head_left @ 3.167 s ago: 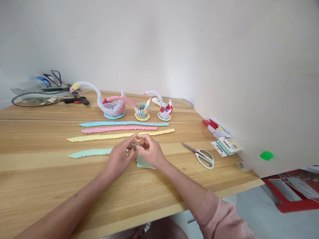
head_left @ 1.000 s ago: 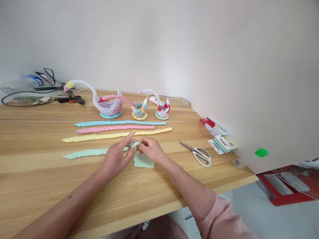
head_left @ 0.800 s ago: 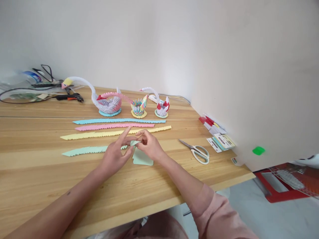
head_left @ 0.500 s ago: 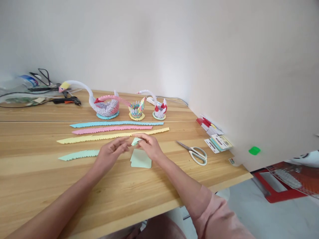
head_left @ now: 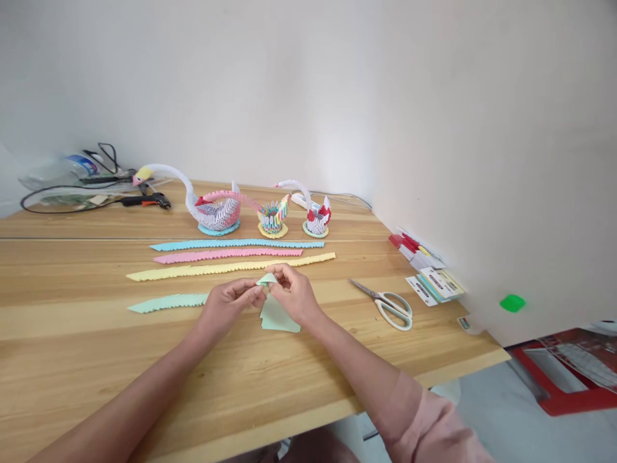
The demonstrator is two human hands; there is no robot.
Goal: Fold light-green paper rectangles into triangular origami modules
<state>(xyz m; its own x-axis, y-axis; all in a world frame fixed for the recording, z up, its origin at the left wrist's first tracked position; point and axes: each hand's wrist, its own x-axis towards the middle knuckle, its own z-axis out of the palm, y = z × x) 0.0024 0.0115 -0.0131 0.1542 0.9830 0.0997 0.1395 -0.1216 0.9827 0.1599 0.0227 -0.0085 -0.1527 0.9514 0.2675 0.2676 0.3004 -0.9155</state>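
Note:
A small folded piece of pale green paper (head_left: 267,280) is held between both hands above the table. My left hand (head_left: 234,302) pinches its left edge with thumb and fingertips. On the other side my right hand (head_left: 295,294) grips it between thumb and fingers. Beneath my right hand lies a stack of green paper squares (head_left: 278,316), partly covered. A green zigzag strip (head_left: 168,302) reaches to my left hand, which hides its right end. Yellow (head_left: 226,267), pink (head_left: 226,255) and blue (head_left: 236,244) strips lie in rows behind.
Paper swans (head_left: 219,215) stand at the back of the wooden table (head_left: 231,392), by the wall. Scissors (head_left: 385,305) lie to the right. Paper packs (head_left: 436,284) rest against the right partition. Cables, a bottle (head_left: 58,172) and a black tool (head_left: 144,200) are at the back left.
My left hand has closed in on the folded green paper and now pinches it. Both hands are together at the paper. The view has shifted slightly, moving the table items right and down.

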